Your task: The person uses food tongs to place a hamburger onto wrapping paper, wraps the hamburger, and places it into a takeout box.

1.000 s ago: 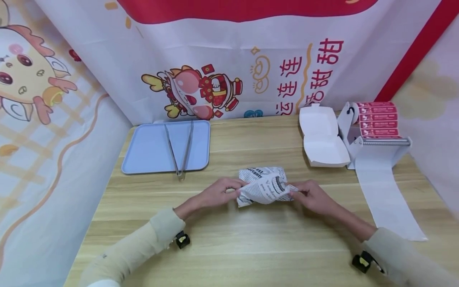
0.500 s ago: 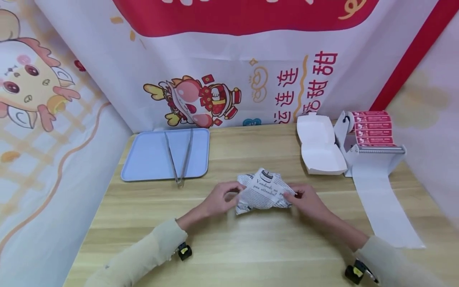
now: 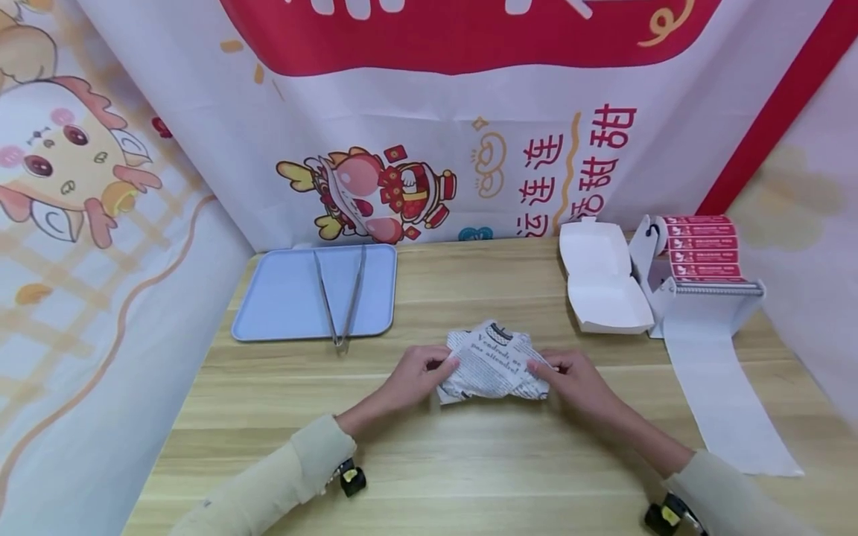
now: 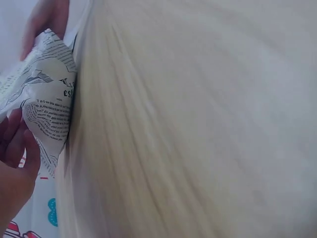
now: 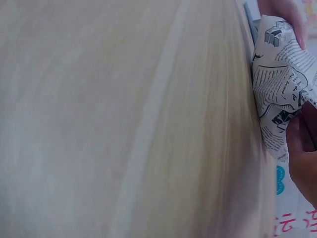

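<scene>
A packet of newspaper-print wrapping paper [image 3: 494, 368] lies folded at the middle of the table; whatever it may enclose is hidden. At its left end my left hand [image 3: 417, 376] pinches the paper between thumb and fingers. My right hand [image 3: 578, 381] does the same at the right end, thumb on top. In the left wrist view, the left hand [image 4: 17, 171] grips the near side of the crumpled paper [image 4: 52, 106]. The right wrist view has the right hand [image 5: 306, 148] holding a fold of the printed paper [image 5: 282, 82].
Steel tongs [image 3: 340, 309] lie across a blue tray [image 3: 275, 298] at the back left. At the back right are an open white box [image 3: 606, 286] and a dispenser [image 3: 710, 298] with a roll of red labels [image 3: 704, 249]. A white backing strip [image 3: 727, 402] trails from it along the table [image 3: 469, 469].
The paper's upper flap has flattened, its printed words now facing up, while both hands keep hold of the ends. The head view has tilted up slightly, so the whole scene sits lower.
</scene>
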The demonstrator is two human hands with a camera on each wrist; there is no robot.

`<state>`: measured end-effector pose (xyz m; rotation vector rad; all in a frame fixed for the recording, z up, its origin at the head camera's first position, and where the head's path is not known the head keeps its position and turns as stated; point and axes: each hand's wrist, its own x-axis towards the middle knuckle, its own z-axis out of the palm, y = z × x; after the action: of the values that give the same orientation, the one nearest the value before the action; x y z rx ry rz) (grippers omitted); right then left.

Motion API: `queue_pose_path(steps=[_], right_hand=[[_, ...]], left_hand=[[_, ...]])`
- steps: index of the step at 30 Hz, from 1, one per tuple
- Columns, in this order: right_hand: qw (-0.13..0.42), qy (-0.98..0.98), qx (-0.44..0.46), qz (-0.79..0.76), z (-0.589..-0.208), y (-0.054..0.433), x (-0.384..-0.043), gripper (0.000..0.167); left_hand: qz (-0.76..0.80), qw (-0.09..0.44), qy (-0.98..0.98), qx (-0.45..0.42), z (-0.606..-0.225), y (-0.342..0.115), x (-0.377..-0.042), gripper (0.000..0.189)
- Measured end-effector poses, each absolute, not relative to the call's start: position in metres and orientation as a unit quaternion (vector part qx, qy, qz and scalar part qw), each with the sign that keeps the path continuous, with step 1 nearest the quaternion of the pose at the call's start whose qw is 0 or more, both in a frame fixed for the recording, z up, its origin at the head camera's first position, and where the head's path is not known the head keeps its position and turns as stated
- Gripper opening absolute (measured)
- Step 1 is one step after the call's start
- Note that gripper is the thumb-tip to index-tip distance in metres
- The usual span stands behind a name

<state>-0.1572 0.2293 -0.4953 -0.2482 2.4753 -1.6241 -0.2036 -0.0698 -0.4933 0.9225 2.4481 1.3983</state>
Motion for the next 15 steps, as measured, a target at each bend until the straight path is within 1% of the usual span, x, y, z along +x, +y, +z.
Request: queue_pose_path(steps=[3, 6, 11, 15], right_hand=[[0.089, 0.82, -0.049, -0.564, -0.497, 0.226, -0.159, 0.028], [0.089, 0.813, -0.024, -0.575, -0.497, 0.224, -0.162, 0.03], [0.108, 0.794, 0.016, -0.598, -0.495, 0.221, -0.165, 0.032], [0.131, 0.76, 0.041, -0.636, -0.496, 0.218, -0.168, 0.028]], left_hand=[[0.474, 0.081, 0.829, 0.285, -0.493, -0.066, -0.207, 0.038], [0.485, 0.077, 0.833, 0.257, -0.491, -0.063, -0.21, 0.043], [0.488, 0.07, 0.842, 0.218, -0.49, -0.057, -0.212, 0.039], [0.493, 0.078, 0.848, 0.18, -0.491, -0.055, -0.213, 0.036]])
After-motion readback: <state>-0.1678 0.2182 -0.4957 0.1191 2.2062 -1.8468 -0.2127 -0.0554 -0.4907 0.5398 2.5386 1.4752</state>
